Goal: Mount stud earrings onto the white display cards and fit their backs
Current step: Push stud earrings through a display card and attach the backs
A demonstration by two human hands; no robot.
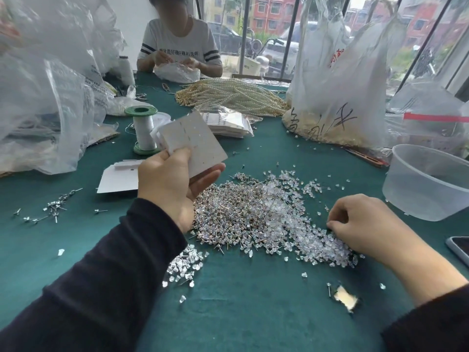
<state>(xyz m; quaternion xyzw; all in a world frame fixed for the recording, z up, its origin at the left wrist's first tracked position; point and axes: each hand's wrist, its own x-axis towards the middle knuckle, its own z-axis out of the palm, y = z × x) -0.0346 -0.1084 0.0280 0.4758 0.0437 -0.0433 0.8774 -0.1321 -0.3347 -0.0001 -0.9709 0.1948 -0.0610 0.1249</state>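
My left hand (169,184) holds a small stack of white display cards (196,142) raised above the green table, thumb on top and fingers underneath. A few studs show on the top card. A wide heap of stud earrings (236,214) and clear plastic backs (304,235) lies on the cloth in front of me. My right hand (365,224) rests on the right edge of that heap with its fingers curled down into the clear backs; whether it pinches one is hidden. More white cards (118,180) lie flat to the left.
A clear plastic tub (429,181) stands at right, a phone (459,247) near the right edge. A green-capped thread spool (142,130), pearl strands (233,95), packaged cards (227,124) and plastic bags (340,92) fill the back. A second person (179,44) sits opposite. Loose metal studs (53,207) lie at left.
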